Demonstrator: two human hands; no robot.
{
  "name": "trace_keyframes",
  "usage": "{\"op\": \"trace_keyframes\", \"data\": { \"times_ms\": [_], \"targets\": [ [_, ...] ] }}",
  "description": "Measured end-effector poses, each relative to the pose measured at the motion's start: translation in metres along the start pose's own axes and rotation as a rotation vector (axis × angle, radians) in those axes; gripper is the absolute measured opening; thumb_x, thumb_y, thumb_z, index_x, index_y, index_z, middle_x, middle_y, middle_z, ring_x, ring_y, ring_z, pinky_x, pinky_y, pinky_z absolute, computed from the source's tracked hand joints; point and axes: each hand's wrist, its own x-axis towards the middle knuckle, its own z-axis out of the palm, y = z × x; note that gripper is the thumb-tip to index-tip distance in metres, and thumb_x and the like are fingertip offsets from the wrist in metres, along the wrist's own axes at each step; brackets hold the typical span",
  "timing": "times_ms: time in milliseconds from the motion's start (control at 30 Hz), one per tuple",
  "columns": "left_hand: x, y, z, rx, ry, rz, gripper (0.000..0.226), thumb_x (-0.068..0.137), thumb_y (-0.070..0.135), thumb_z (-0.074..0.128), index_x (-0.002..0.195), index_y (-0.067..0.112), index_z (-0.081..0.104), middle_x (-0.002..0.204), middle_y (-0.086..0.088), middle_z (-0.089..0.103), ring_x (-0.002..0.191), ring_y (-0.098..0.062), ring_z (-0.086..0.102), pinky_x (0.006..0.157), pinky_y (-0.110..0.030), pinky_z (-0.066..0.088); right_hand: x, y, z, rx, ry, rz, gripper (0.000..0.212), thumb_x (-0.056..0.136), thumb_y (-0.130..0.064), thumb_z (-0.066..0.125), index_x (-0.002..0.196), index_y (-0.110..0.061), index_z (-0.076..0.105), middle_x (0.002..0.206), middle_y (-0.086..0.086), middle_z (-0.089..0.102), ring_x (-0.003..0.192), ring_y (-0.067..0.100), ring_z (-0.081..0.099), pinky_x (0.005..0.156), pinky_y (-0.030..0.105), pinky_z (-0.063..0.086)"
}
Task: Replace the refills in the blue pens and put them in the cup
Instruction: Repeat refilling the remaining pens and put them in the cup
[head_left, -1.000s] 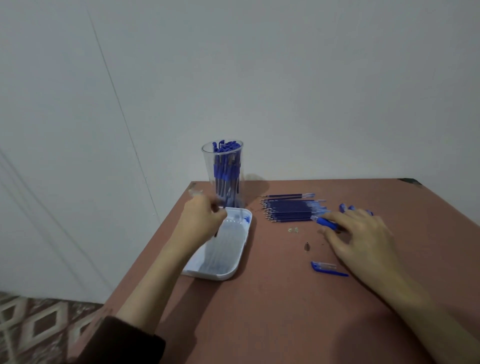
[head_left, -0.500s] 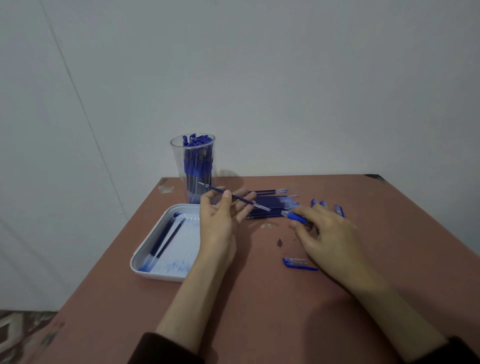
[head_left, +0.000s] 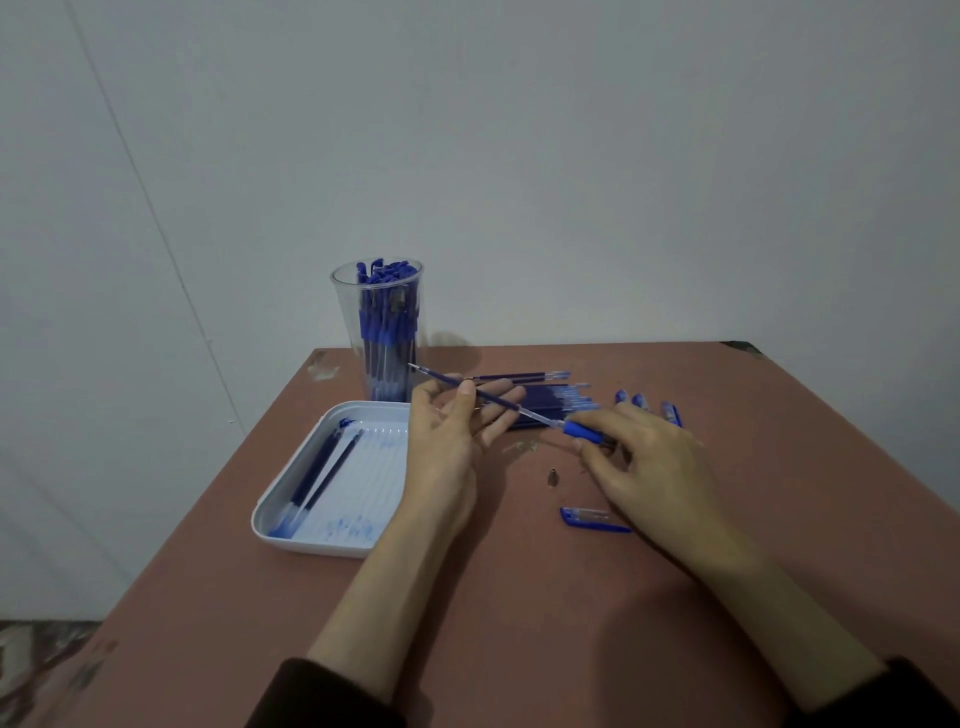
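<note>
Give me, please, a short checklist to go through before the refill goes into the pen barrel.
1. Refill pinched by the left hand: ok.
2. Pen barrel gripped by the right hand: ok.
3. Refill in line with the barrel's blue end, which it meets: ok; whether it has already entered: cannot tell.
4. Metal tip lying loose, close to the right hand: ok.
5. Cap lying loose beside the right wrist: ok.
6. Room in the cup, which looks crowded with pens: cannot tell.
</note>
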Motion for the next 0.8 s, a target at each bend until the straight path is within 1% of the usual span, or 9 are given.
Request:
{"op": "trace_keyframes", "data": {
  "times_ms": [267, 333, 433, 467, 500, 567, 600, 700, 800],
  "targets": [
    [-0.005, -0.007, 0.001, 0.022, -0.100, -0.046, 0.005, 0.099, 0.004, 0.041, 0.102, 0.007, 0.041, 0.090, -0.018, 0.068, 0.081, -0.023, 0.072, 0.074, -0.029, 0.059, 0.000, -0.004, -0.001, 0.020, -0.035, 0.018, 0.016, 0.086, -0.030, 0.063, 0.101, -0.030, 0.067, 0.085, -0.009, 0.065, 0.074, 0.011, 0.057, 0.066, 0.033, 0.049],
    [-0.008, -0.007, 0.002, 0.112, -0.167, -0.071, 0.006, 0.098, 0.005, 0.045, 0.104, 0.004, 0.047, 0.096, -0.018, 0.069, 0.089, -0.024, 0.070, 0.079, -0.028, 0.058, 0.000, -0.002, 0.000, 0.033, 0.006, 0.026, 0.017, 0.086, -0.027, 0.065, 0.102, -0.028, 0.068, 0.087, -0.009, 0.067, 0.074, 0.011, 0.058, 0.066, 0.031, 0.048],
    [-0.010, -0.012, 0.000, 0.270, -0.252, -0.114, 0.016, 0.093, 0.005, 0.055, 0.109, 0.006, 0.057, 0.100, -0.011, 0.071, 0.093, -0.023, 0.069, 0.075, -0.027, 0.057, 0.002, -0.001, 0.000, 0.111, 0.077, 0.061, 0.019, 0.088, -0.025, 0.062, 0.106, -0.024, 0.068, 0.089, -0.012, 0.068, 0.074, 0.007, 0.059, 0.067, 0.029, 0.048],
    [-0.010, -0.013, -0.001, 0.347, -0.270, -0.120, 0.017, 0.091, 0.006, 0.059, 0.106, 0.012, 0.061, 0.097, -0.005, 0.072, 0.091, -0.021, 0.069, 0.074, -0.030, 0.056, 0.003, -0.001, -0.001, 0.174, 0.102, 0.084, 0.018, 0.089, -0.025, 0.061, 0.105, -0.025, 0.067, 0.085, -0.013, 0.068, 0.072, 0.004, 0.058, 0.066, 0.027, 0.048],
    [-0.009, -0.014, -0.004, 0.516, -0.290, -0.084, 0.018, 0.088, 0.008, 0.063, 0.101, 0.020, 0.065, 0.095, 0.002, 0.071, 0.090, -0.019, 0.068, 0.076, -0.031, 0.055, 0.004, -0.001, -0.003, 0.242, 0.133, 0.112, 0.016, 0.090, -0.026, 0.059, 0.104, -0.026, 0.067, 0.079, -0.014, 0.066, 0.069, 0.005, 0.058, 0.064, 0.026, 0.047],
    [-0.008, -0.010, -0.010, 0.991, -0.387, 0.023, 0.017, 0.083, 0.021, 0.071, 0.096, 0.031, 0.068, 0.091, 0.014, 0.069, 0.086, -0.007, 0.063, 0.081, -0.022, 0.051, 0.005, 0.001, -0.005, 0.366, 0.193, 0.191, 0.013, 0.092, -0.028, 0.056, 0.100, -0.031, 0.065, 0.067, -0.009, 0.062, 0.062, 0.009, 0.055, 0.060, 0.031, 0.047],
    [-0.008, -0.009, -0.012, 1.145, -0.437, 0.042, 0.018, 0.081, 0.026, 0.073, 0.097, 0.032, 0.070, 0.088, 0.017, 0.067, 0.084, -0.003, 0.061, 0.082, -0.018, 0.049, 0.006, 0.002, -0.006, 0.434, 0.209, 0.238, 0.012, 0.093, -0.031, 0.054, 0.098, -0.033, 0.064, 0.066, -0.006, 0.061, 0.061, 0.011, 0.055, 0.060, 0.036, 0.049],
    [-0.009, -0.007, -0.014, 1.294, -0.531, 0.077, 0.021, 0.081, 0.028, 0.073, 0.102, 0.026, 0.073, 0.082, 0.017, 0.063, 0.082, 0.002, 0.058, 0.081, -0.013, 0.045, 0.008, 0.002, -0.008, 0.618, 0.206, 0.336, 0.015, 0.094, -0.033, 0.050, 0.096, -0.033, 0.064, 0.066, -0.005, 0.061, 0.060, 0.009, 0.055, 0.060, 0.039, 0.049],
    [-0.010, -0.008, -0.013, 1.389, -0.570, 0.162, 0.017, 0.084, 0.023, 0.070, 0.100, 0.025, 0.074, 0.085, 0.014, 0.061, 0.078, 0.003, 0.054, 0.072, -0.003, 0.038, 0.007, 0.001, -0.009, 0.642, 0.185, 0.358, 0.016, 0.094, -0.034, 0.049, 0.097, -0.033, 0.064, 0.066, -0.005, 0.060, 0.059, 0.008, 0.054, 0.061, 0.040, 0.049]
  ]
}}
